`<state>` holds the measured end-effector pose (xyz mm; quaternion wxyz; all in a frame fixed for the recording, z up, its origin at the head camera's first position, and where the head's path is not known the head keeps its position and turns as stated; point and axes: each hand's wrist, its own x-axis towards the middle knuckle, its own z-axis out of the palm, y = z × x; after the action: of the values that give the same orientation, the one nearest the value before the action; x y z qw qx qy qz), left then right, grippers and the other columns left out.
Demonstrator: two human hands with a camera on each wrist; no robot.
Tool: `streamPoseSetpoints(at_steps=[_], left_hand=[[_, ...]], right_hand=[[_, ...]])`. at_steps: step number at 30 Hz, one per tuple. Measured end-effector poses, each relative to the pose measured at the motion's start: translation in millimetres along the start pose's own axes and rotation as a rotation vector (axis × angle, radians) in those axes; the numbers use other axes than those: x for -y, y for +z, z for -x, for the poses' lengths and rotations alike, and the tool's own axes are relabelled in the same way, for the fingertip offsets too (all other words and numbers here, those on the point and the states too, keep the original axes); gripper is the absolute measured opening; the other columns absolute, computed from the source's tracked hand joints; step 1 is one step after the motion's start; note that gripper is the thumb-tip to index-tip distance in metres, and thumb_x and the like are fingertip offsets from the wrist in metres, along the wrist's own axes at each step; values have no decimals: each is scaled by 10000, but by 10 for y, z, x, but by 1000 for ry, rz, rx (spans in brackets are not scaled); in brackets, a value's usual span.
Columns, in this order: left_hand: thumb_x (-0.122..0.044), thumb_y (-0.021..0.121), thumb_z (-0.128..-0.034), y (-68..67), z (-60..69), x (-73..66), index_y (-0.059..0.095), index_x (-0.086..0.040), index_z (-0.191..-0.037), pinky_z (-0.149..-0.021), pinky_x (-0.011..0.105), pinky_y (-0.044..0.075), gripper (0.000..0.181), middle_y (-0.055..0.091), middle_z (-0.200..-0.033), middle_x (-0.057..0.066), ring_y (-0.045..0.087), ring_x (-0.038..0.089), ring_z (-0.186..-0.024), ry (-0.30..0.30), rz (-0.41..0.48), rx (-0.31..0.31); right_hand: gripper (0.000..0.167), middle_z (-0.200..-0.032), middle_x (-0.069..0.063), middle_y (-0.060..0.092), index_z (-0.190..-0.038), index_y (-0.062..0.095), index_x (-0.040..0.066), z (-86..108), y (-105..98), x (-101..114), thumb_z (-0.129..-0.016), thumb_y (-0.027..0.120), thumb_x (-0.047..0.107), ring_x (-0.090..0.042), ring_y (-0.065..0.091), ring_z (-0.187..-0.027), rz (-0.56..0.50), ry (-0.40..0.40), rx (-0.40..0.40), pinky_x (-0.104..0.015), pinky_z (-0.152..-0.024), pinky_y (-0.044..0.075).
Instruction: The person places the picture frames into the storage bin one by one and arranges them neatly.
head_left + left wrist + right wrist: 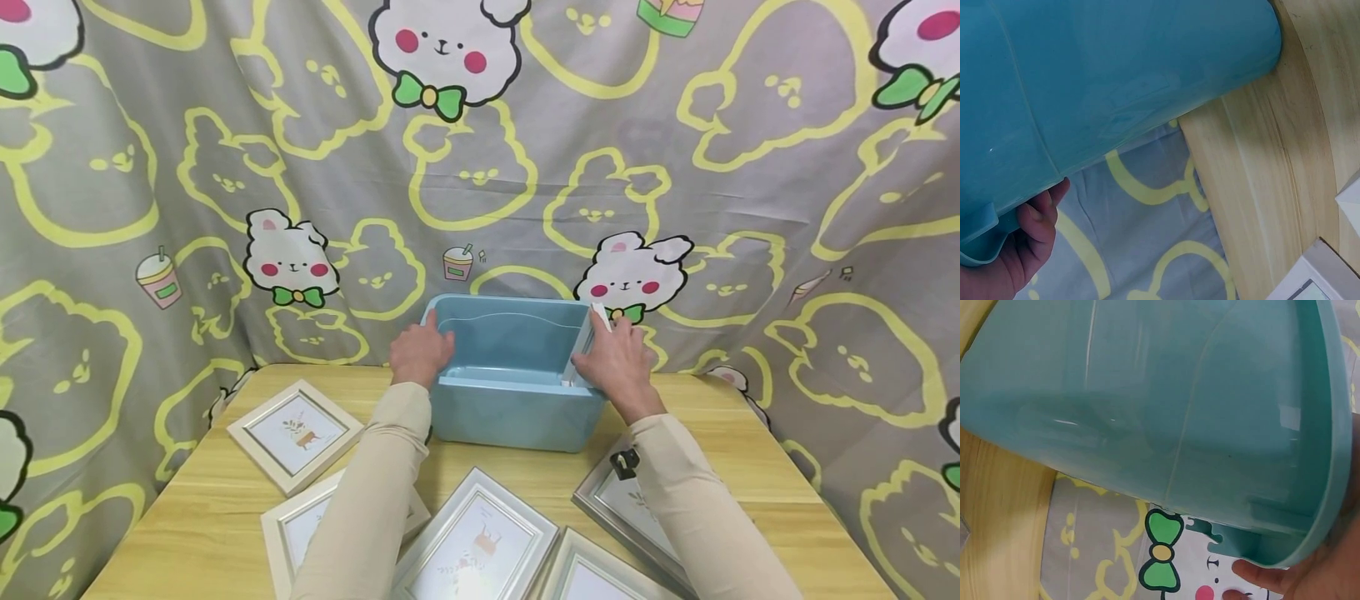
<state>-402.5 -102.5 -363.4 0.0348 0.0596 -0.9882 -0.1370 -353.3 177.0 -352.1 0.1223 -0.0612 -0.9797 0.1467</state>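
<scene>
A light blue plastic bin (517, 417) stands upright near the back of the wooden table. My left hand (420, 354) grips its left rim; in the left wrist view, the fingers (1038, 228) curl under the lip. At the other end my right hand (618, 362) holds the right rim, thumb toward the inside. Next to that thumb a white-edged picture frame (581, 346) stands on edge inside the bin, against its right wall. The right wrist view shows the bin's outer wall (1147, 394) and part of the right hand (1322, 575) at the rim.
Several picture frames lie around the bin: one at left (247, 429), a cream one (273, 533) under the left forearm, a silver one (517, 508) in front, another (558, 554) beside it, and a darker one (600, 492) by the right forearm. A patterned curtain (480, 250) hangs behind.
</scene>
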Motion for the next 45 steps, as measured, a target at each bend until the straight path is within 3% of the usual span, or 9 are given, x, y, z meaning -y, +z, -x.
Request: streamPoseSetpoints(at_steps=[8, 17, 25, 45], left_hand=[[-515, 358, -969, 23, 12, 6, 231, -230, -1544, -831, 503, 523, 654, 589, -1288, 228, 628, 392, -1067, -3, 2, 0], [-507, 344, -970, -4, 20, 4, 238, -221, -1540, -827, 502, 524, 647, 593, -1274, 237, 630, 398, -1054, 4, -3, -10], [-505, 367, -959, 8, -3, 13, 282, -214, -1517, -826, 513, 522, 634, 594, -1257, 251, 628, 423, -1049, 14, -5, -24], [-498, 379, -964, 0, 4, 12, 301, -206, -1506, -783, 503, 529, 621, 617, -1220, 243, 640, 411, -995, 18, -6, -28]], right_hand=[[931, -1498, -272, 260, -1555, 193, 222, 61, -28, -42, -822, 622, 604, -515, 271, -1332, 13, -30, 24, -752, -935, 304], [944, -1572, -257, 183, -1571, 91, 224, 259, -119, -249, -853, 333, 787, -505, 220, -1407, 1, -73, 75, -768, -977, 263], [925, -1563, -270, 211, -1573, 73, 221, 425, -140, -502, -870, 296, 780, -515, 241, -1397, -88, -72, 106, -749, -1007, 247], [818, -1525, -304, 271, -1571, 102, 176, 703, -68, -951, -948, 311, 665, -534, 261, -1370, -164, -97, 61, -722, -1005, 255]])
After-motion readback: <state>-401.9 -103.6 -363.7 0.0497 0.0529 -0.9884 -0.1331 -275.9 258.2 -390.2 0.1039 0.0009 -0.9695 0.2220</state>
